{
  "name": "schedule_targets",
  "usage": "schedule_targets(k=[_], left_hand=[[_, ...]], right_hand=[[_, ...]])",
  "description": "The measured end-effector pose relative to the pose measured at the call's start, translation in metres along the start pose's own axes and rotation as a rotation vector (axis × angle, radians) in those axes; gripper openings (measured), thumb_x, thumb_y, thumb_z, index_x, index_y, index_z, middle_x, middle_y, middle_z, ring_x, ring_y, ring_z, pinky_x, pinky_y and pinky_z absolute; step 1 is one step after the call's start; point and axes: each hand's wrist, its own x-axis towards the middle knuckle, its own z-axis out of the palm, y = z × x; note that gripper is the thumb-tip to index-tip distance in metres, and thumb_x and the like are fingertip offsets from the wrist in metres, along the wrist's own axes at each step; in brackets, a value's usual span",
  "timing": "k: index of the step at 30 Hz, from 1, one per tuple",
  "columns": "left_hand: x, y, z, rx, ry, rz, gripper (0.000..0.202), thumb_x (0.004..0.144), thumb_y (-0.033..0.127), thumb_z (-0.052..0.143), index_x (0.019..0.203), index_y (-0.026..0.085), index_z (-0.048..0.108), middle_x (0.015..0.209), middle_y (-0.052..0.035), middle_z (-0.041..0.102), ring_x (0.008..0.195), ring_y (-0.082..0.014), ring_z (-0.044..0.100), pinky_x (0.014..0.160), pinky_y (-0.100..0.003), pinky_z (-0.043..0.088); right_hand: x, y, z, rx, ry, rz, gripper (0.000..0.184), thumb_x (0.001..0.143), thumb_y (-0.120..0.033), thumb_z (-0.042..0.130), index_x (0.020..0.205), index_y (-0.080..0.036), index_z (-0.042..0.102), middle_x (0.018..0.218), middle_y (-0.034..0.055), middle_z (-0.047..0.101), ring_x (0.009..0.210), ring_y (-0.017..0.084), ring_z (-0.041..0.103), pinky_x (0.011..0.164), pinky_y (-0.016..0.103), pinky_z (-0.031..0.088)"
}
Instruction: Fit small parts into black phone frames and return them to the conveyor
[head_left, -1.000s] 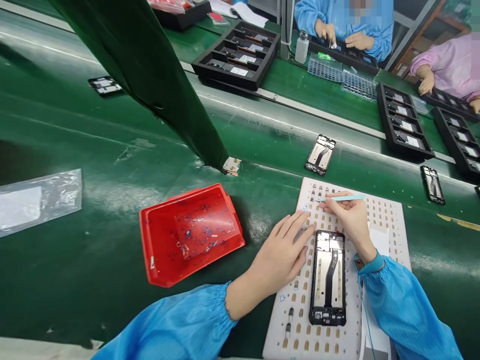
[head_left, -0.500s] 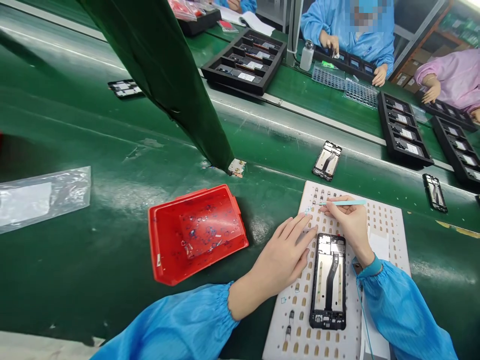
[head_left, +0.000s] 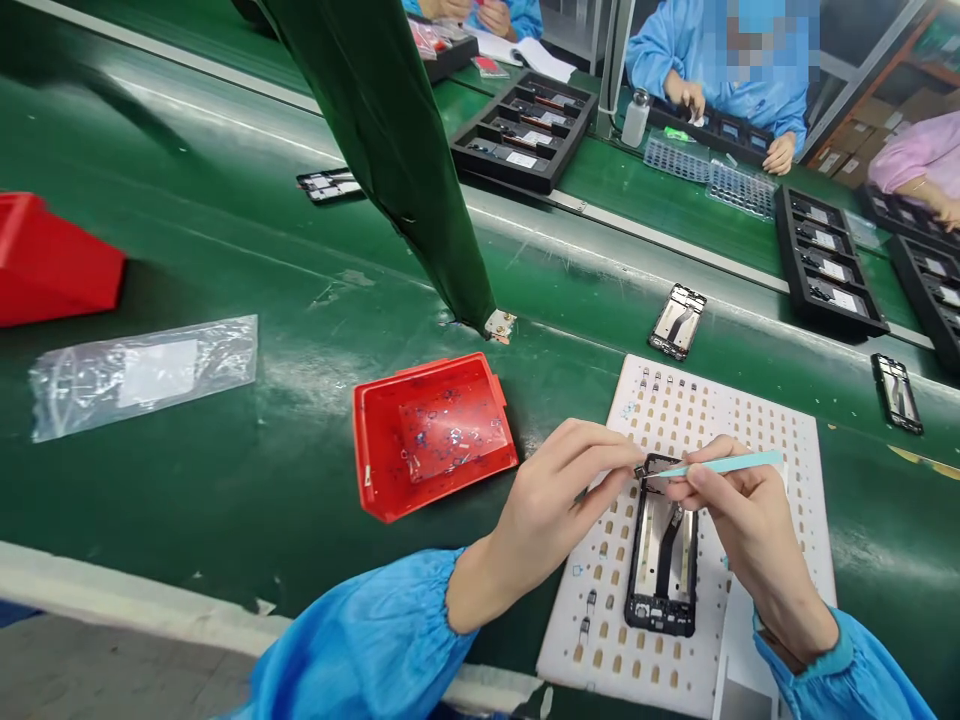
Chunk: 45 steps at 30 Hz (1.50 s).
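Note:
My right hand [head_left: 750,520] holds a pair of light-teal tweezers [head_left: 750,462], their tips pointing left. At those tips, the thumb and fingers of my left hand [head_left: 555,500] pinch a small dark component [head_left: 640,471]; its exact kind is too small to tell. Both hands meet just over the top end of an open phone frame [head_left: 664,555], which lies on a white perforated board [head_left: 600,620]. Several tiny dark components [head_left: 657,383] sit in the board's upper rows, and a few more [head_left: 589,604] at its lower left.
A red bin [head_left: 435,500] with small scraps stands left of the board. Two more phone frames [head_left: 677,321] [head_left: 896,393] lie beyond and to the right. A green-wrapped post [head_left: 405,160] rises from the bench. Black trays [head_left: 525,130] and co-workers are across the line.
My right hand has brought the tweezers down from the board's upper rows to the phone frame's top. My left fingers have closed into a pinch there. The view has shifted left.

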Motion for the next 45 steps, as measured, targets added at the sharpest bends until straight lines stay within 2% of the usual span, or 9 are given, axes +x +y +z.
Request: schedule_targets(k=[7, 19, 22, 26, 32, 35, 38, 41, 45], left_hand=[[-0.003, 0.009, 0.001, -0.04, 0.045, 0.011, 0.018, 0.099, 0.005, 0.069, 0.104, 0.021, 0.074, 0.098, -0.0025, 0.077, 0.092, -0.0161, 0.072, 0.083, -0.031, 0.062], [-0.012, 0.02, 0.007, -0.241, -0.017, -0.237, 0.018, 0.094, 0.006, 0.068, 0.082, 0.02, 0.068, 0.084, -0.0005, 0.074, 0.079, -0.0157, 0.069, 0.074, -0.031, 0.056], [-0.014, 0.017, -0.018, -0.016, -0.04, -0.12, 0.018, 0.096, 0.005, 0.066, 0.093, 0.022, 0.072, 0.091, -0.0004, 0.076, 0.087, -0.0169, 0.07, 0.08, -0.033, 0.057], [-0.022, -0.01, -0.071, 0.556, 0.021, 0.029, 0.014, 0.095, 0.013, 0.071, 0.097, 0.026, 0.073, 0.096, 0.0001, 0.078, 0.096, -0.0241, 0.07, 0.092, -0.043, 0.054], [-0.028, -0.04, -0.108, 0.95, 0.001, -0.153, 0.018, 0.105, 0.034, 0.06, 0.097, 0.023, 0.072, 0.121, -0.0079, 0.074, 0.121, -0.0389, 0.067, 0.094, -0.056, 0.054], [-0.022, -0.033, -0.103, 0.958, 0.006, 0.012, 0.022, 0.104, 0.031, 0.063, 0.083, 0.022, 0.066, 0.109, -0.0078, 0.076, 0.113, -0.0382, 0.07, 0.087, -0.055, 0.055], [-0.013, -0.021, -0.086, 0.836, 0.018, 0.233, 0.008, 0.097, 0.02, 0.072, 0.089, 0.022, 0.069, 0.1, -0.0055, 0.078, 0.101, -0.0326, 0.073, 0.084, -0.05, 0.056], [-0.007, -0.011, -0.059, 0.653, -0.073, 0.304, 0.013, 0.094, 0.011, 0.074, 0.103, 0.021, 0.071, 0.102, -0.0047, 0.079, 0.096, -0.0275, 0.074, 0.085, -0.044, 0.056], [-0.006, -0.013, -0.017, 0.473, -0.276, 0.269, 0.017, 0.101, 0.016, 0.07, 0.086, 0.021, 0.064, 0.093, -0.003, 0.076, 0.097, -0.0251, 0.069, 0.08, -0.038, 0.053]], right_hand=[[-0.014, 0.008, 0.003, 0.052, 0.024, 0.012, 0.029, 0.082, -0.045, 0.098, 0.087, -0.021, 0.081, 0.077, 0.0063, 0.082, 0.069, 0.022, 0.082, 0.062, 0.023, 0.068], [-0.033, 0.03, 0.019, 0.117, 0.21, -0.067, 0.028, 0.083, -0.042, 0.097, 0.089, -0.024, 0.077, 0.083, 0.0054, 0.082, 0.073, 0.025, 0.083, 0.066, 0.03, 0.071], [-0.035, 0.03, 0.004, 0.091, 0.301, -0.103, 0.025, 0.084, -0.041, 0.096, 0.091, -0.025, 0.078, 0.086, 0.0048, 0.082, 0.08, 0.026, 0.084, 0.07, 0.031, 0.071], [-0.037, 0.034, -0.029, -0.029, 0.418, -0.128, 0.021, 0.089, -0.04, 0.092, 0.091, -0.025, 0.077, 0.088, 0.0047, 0.081, 0.093, 0.03, 0.084, 0.078, 0.035, 0.071], [-0.029, 0.04, -0.042, -0.129, 0.433, -0.141, 0.03, 0.086, -0.046, 0.093, 0.088, -0.022, 0.075, 0.088, 0.0085, 0.083, 0.094, 0.034, 0.084, 0.082, 0.042, 0.073], [-0.021, 0.041, -0.036, -0.108, 0.391, -0.138, 0.034, 0.084, -0.048, 0.094, 0.087, -0.022, 0.073, 0.086, 0.0086, 0.083, 0.09, 0.033, 0.085, 0.081, 0.042, 0.073], [-0.017, 0.044, -0.035, -0.087, 0.361, -0.131, 0.034, 0.084, -0.048, 0.095, 0.086, -0.021, 0.073, 0.085, 0.0079, 0.083, 0.086, 0.031, 0.085, 0.078, 0.039, 0.073], [-0.015, 0.047, -0.037, -0.071, 0.355, -0.117, 0.034, 0.084, -0.048, 0.095, 0.087, -0.021, 0.074, 0.084, 0.0077, 0.083, 0.085, 0.03, 0.085, 0.075, 0.037, 0.073], [-0.015, 0.049, -0.04, -0.048, 0.35, -0.096, 0.033, 0.086, -0.046, 0.095, 0.089, -0.021, 0.074, 0.088, 0.0081, 0.084, 0.089, 0.03, 0.085, 0.076, 0.034, 0.072]])
